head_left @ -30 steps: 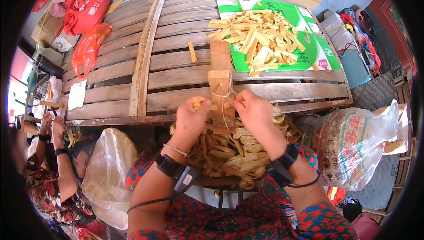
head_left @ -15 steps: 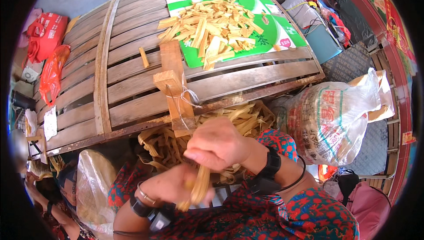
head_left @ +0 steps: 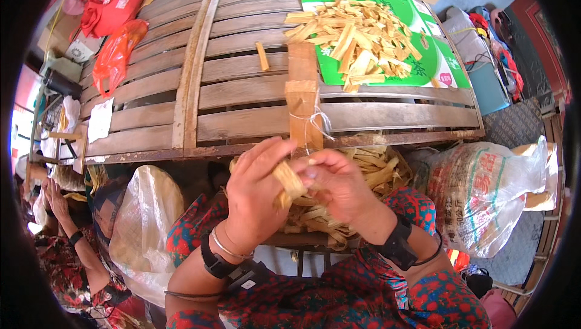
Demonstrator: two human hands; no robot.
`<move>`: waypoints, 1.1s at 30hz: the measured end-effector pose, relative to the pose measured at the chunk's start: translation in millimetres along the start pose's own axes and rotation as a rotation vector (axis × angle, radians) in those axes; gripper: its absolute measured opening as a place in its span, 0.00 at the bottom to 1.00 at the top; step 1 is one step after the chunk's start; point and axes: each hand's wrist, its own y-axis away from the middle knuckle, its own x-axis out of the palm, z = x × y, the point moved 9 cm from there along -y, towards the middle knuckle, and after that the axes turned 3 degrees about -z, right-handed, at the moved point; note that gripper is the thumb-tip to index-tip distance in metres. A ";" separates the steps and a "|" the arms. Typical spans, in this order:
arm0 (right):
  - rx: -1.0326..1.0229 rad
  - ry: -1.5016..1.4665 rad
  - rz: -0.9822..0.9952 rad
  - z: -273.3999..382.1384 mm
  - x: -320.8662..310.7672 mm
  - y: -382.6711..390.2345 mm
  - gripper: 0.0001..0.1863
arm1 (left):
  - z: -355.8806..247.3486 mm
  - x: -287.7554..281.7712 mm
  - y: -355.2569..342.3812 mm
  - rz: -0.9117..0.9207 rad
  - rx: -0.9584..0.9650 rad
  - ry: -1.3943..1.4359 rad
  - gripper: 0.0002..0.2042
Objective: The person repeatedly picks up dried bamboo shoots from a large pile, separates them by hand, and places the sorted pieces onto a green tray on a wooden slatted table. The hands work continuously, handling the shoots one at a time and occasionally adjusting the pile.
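Note:
My left hand (head_left: pixel 251 190) is wrapped round a folded, pale yellow dried husk strip (head_left: pixel 288 182). My right hand (head_left: pixel 345 187) pinches at the strip's end close beside it, fingers pressed together. Just beyond my hands, a wooden board with an upright block (head_left: pixel 301 90) sticks out over the table edge, white string (head_left: pixel 315 120) tied round it. Under the table edge lies a heap of long, loose husk strips (head_left: pixel 378 169), partly hidden by my hands. Several short, flat folded pieces (head_left: pixel 357 39) are piled on a green and white cardboard sheet (head_left: pixel 451 66).
The slatted wooden table (head_left: pixel 242 96) has a rusty front edge. One single piece (head_left: pixel 262 56) lies on its slats. Red bags (head_left: pixel 115 2) sit at the far left. A full plastic sack (head_left: pixel 478 190) stands right, another (head_left: pixel 145 226) left. Another person's arm (head_left: pixel 85 250) shows at lower left.
The view has swung left, so the table sits further right. My hands, stacked before, are now side by side and higher, and the strip has turned from hanging downward to lying between them.

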 end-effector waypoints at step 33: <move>-0.259 0.770 -0.224 56.0 -41.7 -19.7 0.11 | 98.3 59.7 39.2 0.029 -1.072 0.896 0.08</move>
